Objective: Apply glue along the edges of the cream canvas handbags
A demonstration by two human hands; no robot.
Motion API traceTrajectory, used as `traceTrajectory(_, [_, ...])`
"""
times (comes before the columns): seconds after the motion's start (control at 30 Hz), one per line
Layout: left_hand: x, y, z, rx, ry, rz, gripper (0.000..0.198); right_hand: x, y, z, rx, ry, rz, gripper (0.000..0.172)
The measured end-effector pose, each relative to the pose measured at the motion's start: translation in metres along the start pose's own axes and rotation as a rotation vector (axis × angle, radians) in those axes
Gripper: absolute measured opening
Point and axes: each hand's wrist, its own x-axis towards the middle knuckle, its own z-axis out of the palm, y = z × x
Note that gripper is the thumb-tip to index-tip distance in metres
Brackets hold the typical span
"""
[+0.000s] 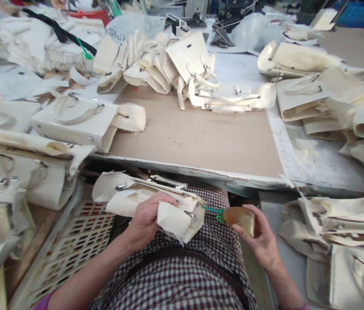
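Observation:
My left hand [146, 219] is closed around a cream handbag [169, 211] that rests on my lap, over a checked apron [182, 275]. The bag's end is turned towards my right side, with a metal fitting showing on its top. My right hand [259, 237] grips a small amber squeeze bottle [240, 216]. Its green nozzle [212, 210] points left and touches or nearly touches the bag's end.
A brown board [201, 137] lies on the white table [324, 163] in front of me. Several cream handbags are piled at the back [175, 64], at the left [75, 120] and at the right [337, 94]. A white plastic crate [78, 241] stands low left.

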Motion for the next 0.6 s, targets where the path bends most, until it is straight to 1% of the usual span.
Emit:
traceTrajectory(0.13, [0.002, 0.003, 0.000, -0.001, -0.028, 0.016, 0.021, 0.002, -0.009, -0.007, 0.008, -0.115, 0.040, 0.055])
traceTrajectory(0.17, [0.003, 0.004, 0.000, -0.005, -0.034, 0.009, 0.022, 0.002, -0.011, -0.007, 0.018, -0.126, 0.058, 0.056])
traceTrajectory(0.23, [0.003, 0.004, 0.000, -0.012, -0.037, -0.006, 0.022, 0.002, -0.012, -0.006, 0.048, -0.091, 0.082, 0.058])
traceTrajectory(0.3, [0.002, 0.003, 0.000, -0.023, -0.026, -0.019, 0.018, 0.001, -0.011, -0.002, 0.079, -0.022, 0.091, 0.061])
traceTrajectory(0.37, [0.002, 0.002, 0.000, -0.036, -0.017, -0.030, 0.013, 0.000, -0.010, 0.002, 0.103, 0.011, 0.094, 0.062])
traceTrajectory(0.47, [0.002, 0.001, 0.000, -0.033, -0.024, -0.028, 0.012, -0.001, -0.012, 0.004, 0.118, -0.038, 0.107, 0.060])
traceTrajectory(0.53, [0.002, 0.001, 0.000, -0.009, -0.023, -0.044, 0.014, -0.002, -0.018, 0.005, 0.131, -0.071, 0.162, 0.060])
traceTrajectory(0.6, [0.001, 0.001, 0.000, 0.056, -0.028, -0.090, 0.015, -0.004, -0.023, 0.005, 0.224, -0.006, 0.256, 0.061])
